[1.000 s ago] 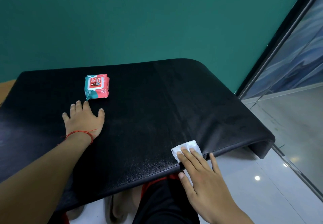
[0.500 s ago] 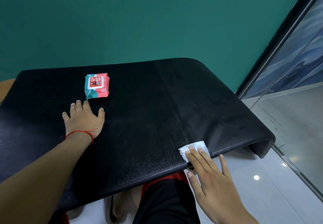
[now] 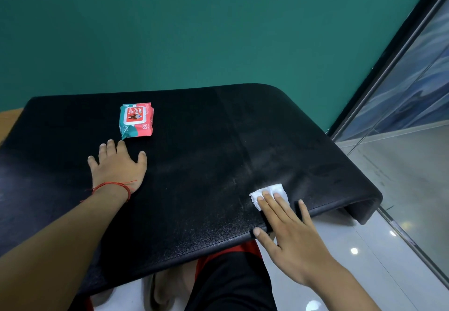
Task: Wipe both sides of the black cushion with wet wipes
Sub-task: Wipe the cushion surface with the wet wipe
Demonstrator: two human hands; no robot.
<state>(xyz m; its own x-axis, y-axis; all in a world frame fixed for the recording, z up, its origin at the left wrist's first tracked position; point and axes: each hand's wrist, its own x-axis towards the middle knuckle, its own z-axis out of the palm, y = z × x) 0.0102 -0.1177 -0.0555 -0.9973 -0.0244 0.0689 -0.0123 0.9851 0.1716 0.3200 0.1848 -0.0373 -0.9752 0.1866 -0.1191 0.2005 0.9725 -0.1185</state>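
A large black cushion [image 3: 206, 165] lies flat in front of me, its right end curving down. My right hand [image 3: 289, 233] presses a white wet wipe [image 3: 277, 190] onto the cushion near its front edge, with straight fingers lying over the wipe. My left hand [image 3: 116, 165] rests flat on the cushion at the left, fingers spread, a red thread round the wrist. A red and teal pack of wet wipes [image 3: 136, 120] lies on the cushion just beyond my left fingertips.
A teal wall [image 3: 194, 31] stands right behind the cushion. A glass partition with a dark frame [image 3: 401, 87] runs along the right. Below the front edge are a glossy white floor [image 3: 340, 250] and my legs in black and red clothing [image 3: 230, 281].
My right hand has slid the wipe to the right and a little farther onto the cushion along its front edge. My left hand and the pack have stayed put.
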